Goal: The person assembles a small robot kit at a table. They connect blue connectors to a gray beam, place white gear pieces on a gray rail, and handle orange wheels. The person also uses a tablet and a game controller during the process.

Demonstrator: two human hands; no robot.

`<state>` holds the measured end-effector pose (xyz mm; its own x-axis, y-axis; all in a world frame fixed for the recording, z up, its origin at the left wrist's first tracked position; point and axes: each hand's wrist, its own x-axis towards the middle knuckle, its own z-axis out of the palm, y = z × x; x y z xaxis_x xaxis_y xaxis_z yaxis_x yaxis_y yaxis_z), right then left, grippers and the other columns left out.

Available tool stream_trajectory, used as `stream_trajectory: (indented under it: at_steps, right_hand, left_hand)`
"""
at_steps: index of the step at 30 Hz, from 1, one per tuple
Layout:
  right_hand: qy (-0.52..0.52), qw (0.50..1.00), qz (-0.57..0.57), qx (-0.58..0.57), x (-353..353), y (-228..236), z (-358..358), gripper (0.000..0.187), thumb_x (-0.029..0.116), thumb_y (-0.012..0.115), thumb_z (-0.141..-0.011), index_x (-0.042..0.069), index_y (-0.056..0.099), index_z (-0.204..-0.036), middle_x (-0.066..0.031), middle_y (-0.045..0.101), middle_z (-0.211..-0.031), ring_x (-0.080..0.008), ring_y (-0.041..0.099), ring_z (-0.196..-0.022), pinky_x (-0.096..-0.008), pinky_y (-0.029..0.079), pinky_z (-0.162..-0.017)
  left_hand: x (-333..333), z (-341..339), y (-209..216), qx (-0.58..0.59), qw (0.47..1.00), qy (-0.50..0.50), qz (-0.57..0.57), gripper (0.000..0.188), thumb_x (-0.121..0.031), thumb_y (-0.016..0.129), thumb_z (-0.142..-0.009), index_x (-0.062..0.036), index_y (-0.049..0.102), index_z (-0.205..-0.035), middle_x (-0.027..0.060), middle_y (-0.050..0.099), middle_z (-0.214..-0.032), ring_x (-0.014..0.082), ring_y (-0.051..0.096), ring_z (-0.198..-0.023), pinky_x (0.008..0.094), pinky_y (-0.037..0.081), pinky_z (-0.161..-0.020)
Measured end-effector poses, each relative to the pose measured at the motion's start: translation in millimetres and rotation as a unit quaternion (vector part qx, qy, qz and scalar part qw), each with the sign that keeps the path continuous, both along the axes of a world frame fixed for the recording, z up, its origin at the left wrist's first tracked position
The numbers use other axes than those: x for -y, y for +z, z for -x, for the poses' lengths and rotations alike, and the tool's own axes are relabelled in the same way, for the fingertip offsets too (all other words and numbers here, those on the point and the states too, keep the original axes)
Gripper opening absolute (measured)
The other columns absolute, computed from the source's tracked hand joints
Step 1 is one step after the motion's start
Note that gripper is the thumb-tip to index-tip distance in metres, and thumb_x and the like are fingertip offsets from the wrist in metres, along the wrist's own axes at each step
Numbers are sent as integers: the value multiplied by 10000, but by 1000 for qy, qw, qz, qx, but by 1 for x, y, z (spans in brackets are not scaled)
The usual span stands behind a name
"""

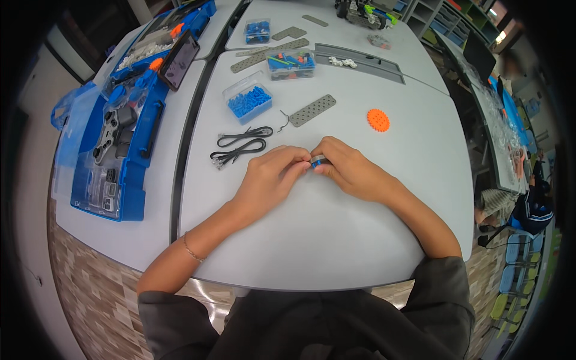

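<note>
Over the middle of the table my two hands meet at the fingertips. Between the fingers of my right hand (354, 171) is a small grey plastic piece with blue pins (318, 160), mostly hidden by the grip. My left hand (270, 177) is closed in a pinch at the left end of the same piece. Just beyond my hands lie a flat grey perforated plate (313, 111) and a thin dark bent strip (284, 121). Two black cables (243, 144) lie left of them, and an orange gear (378, 120) rests to the right.
Clear boxes of blue pins (249, 102) and mixed coloured parts (291, 64) stand farther back, with another small box (257, 31) behind. A grey tray (360, 62) holds white pieces. At left, a blue case (135, 180) holds a game controller (111, 135); a phone (179, 60) leans there.
</note>
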<state>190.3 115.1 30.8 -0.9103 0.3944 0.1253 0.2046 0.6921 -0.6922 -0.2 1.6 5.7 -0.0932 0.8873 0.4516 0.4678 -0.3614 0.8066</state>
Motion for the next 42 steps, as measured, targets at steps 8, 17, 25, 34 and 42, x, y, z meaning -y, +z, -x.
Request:
stream_trajectory:
  at_steps: [8,17,25,34,42]
  right_hand:
    - [-21,998,-61,20,9,-3,5,201,138,632,-1012,-12,512,-1071,-189,594,-1091,-388,615,-1025,-452,513,-860]
    - [-24,997,-77,-15,2,-5,2,217,122,665,-998,-3,553,-1136,-158,607,-1056,-363,631,-945,-436,514,-824]
    - [17,982,-154,-112,-21,-5,-5,320,-33,757,-787,19,567,-1040,-118,617,-1046,-309,653,-969,-393,553,-802]
    - [-13,995,-58,-83,-17,13,-2,242,184,794,-874,21,658,-991,-105,678,-929,-260,667,-819,-372,532,-725]
    - [-172,982,7,-77,-129,30,36,273,296,696,-974,34,743,-1035,-78,756,-964,-170,667,-877,-312,506,-772]
  left_hand:
    - [1,0,0,-9,1000,3,-2,86,20,695,-923,16,675,-1007,129,680,-850,242,679,-725,329,532,-648]
    - [-2,5,-2,69,995,-35,64,136,20,702,-928,15,650,-1053,121,730,-923,211,743,-860,316,599,-770]
    - [-6,3,5,56,998,-26,14,314,-24,774,-883,-16,670,-1179,117,719,-1069,193,728,-929,312,598,-835]
    - [-7,9,1,59,998,-3,30,176,-84,759,-919,-22,744,-1082,81,729,-1013,169,695,-885,280,563,-786]
    - [-9,6,0,182,973,20,142,124,-105,696,-983,-34,757,-1064,48,727,-914,112,657,-763,252,516,-716]
